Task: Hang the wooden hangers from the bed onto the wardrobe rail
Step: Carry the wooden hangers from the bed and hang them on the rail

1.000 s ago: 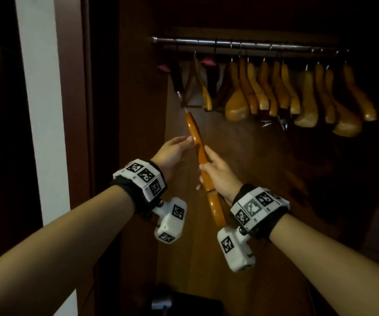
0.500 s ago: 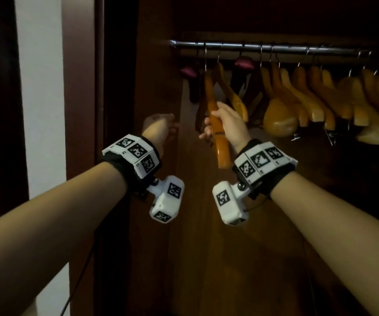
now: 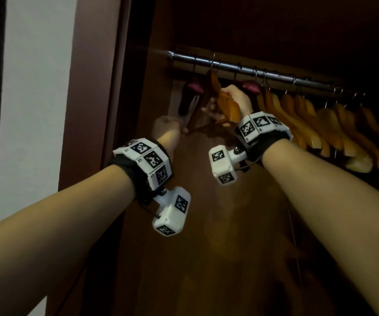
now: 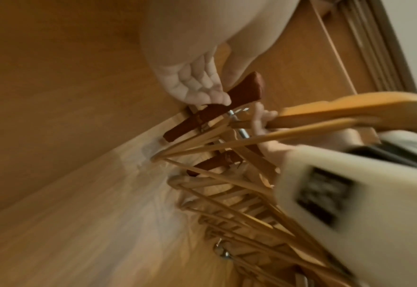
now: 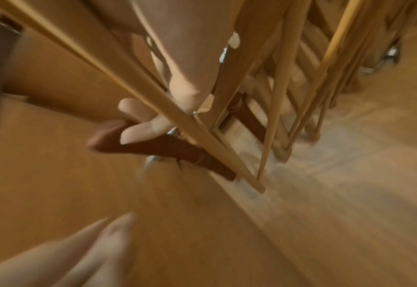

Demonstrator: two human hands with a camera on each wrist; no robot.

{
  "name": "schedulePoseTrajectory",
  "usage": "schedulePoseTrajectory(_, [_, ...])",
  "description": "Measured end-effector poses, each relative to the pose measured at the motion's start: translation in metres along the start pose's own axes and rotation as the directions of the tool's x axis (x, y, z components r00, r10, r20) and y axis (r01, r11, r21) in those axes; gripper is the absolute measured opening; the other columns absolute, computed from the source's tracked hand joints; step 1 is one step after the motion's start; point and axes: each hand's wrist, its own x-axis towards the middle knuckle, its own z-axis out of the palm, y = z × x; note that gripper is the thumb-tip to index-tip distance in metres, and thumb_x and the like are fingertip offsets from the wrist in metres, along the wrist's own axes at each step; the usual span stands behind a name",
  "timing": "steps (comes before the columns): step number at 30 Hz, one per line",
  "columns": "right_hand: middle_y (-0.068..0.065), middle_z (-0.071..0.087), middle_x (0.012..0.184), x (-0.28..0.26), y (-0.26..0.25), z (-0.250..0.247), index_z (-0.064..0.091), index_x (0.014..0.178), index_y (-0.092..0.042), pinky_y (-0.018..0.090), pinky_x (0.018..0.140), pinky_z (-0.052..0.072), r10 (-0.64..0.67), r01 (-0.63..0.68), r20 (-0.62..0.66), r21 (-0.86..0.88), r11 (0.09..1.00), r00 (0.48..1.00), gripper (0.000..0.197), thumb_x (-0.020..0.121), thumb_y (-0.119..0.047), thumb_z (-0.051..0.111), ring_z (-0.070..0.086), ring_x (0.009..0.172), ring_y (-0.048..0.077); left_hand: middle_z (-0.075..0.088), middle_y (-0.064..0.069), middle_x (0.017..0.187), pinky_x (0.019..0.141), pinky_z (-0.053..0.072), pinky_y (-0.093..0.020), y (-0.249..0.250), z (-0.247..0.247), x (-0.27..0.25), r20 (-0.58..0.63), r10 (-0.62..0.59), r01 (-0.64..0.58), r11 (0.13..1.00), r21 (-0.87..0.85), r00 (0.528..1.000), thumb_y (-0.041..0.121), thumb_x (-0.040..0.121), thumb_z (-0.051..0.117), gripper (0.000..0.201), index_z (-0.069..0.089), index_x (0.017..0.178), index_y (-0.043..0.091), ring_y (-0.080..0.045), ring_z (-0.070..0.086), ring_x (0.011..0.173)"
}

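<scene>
Your left hand (image 3: 169, 131), nearest at nine o'clock, has its fingers curled, tips touching a dark padded hanger (image 4: 212, 108). Just beyond, your right hand (image 3: 236, 100) has its fingers clamped on the wooden hanger (image 3: 226, 103), under the rail (image 3: 252, 71) at twelve, left of the hung row (image 3: 320, 124).

Place: a bedroom or dressing corner in a home, at an open wardrobe.
Wardrobe: dark reddish-brown wooden walls (image 3: 206, 247), with a metal rail (image 3: 241, 69) running across the top.
On the rail: a crowded row of wooden hangers (image 3: 309, 124), with two padded maroon ones (image 3: 195, 86) at the left end.
Beside it: a plain white wall (image 3: 36, 99) past the wardrobe's side panel.
</scene>
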Motion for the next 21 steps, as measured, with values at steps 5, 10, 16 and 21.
schedulePoseTrajectory(5, [0.011, 0.054, 0.055, 0.007, -0.007, 0.007, 0.051, 0.079, 0.001, 0.044, 0.068, 0.056, -0.051, 0.041, -0.078, -0.129, 0.991, 0.996, 0.02, 0.094, -0.01, 0.044, 0.053, 0.045, 0.02, 0.051, 0.01, 0.033, 0.035, 0.031, -0.009, -0.002, 0.002, -0.003, 0.041, 0.06, -0.058, 0.997, -0.053, 0.997, 0.001, 0.091, 0.046, 0.028, 0.05, 0.069, 0.017, 0.001, 0.041, 0.028])
schedulePoseTrajectory(10, [0.008, 0.051, 0.068, 0.006, 0.001, 0.012, 0.05, 0.093, -0.003, 0.029, 0.055, 0.057, -0.027, -0.008, -0.126, -0.267, 0.964, 0.992, 0.013, 0.096, -0.013, 0.043, 0.057, 0.053, 0.019, 0.054, 0.003, 0.05, 0.034, 0.03, -0.009, 0.0, 0.002, -0.004, 0.058, 0.078, -0.075, 0.996, -0.046, 0.995, 0.003, 0.094, 0.046, 0.025, 0.049, 0.073, 0.017, -0.003, 0.043, 0.036])
schedulePoseTrajectory(16, [0.004, 0.055, 0.036, 0.006, 0.003, 0.01, 0.05, 0.08, -0.003, 0.017, 0.033, 0.046, -0.026, -0.019, -0.15, -0.295, 0.955, 0.988, 0.02, 0.096, -0.013, 0.044, 0.054, 0.028, 0.012, 0.05, 0.011, 0.032, 0.033, 0.032, -0.01, -0.002, 0.002, -0.001, 0.066, 0.073, -0.069, 0.996, -0.055, 0.995, 0.002, 0.094, 0.046, 0.025, 0.049, 0.073, 0.016, 0.001, 0.04, 0.026])
schedulePoseTrajectory(21, [0.012, 0.065, 0.085, -0.009, 0.02, 0.01, 0.061, 0.104, -0.003, 0.039, 0.084, 0.053, -0.035, -0.027, -0.177, -0.34, 0.94, 0.984, 0.026, 0.093, -0.026, 0.052, 0.065, 0.076, 0.025, 0.048, 0.01, 0.029, 0.032, 0.032, -0.009, -0.005, 0.003, -0.006, 0.093, 0.058, -0.056, 0.998, -0.018, 0.994, 0.0, 0.094, 0.045, 0.027, 0.048, 0.071, 0.015, 0.0, 0.041, 0.025])
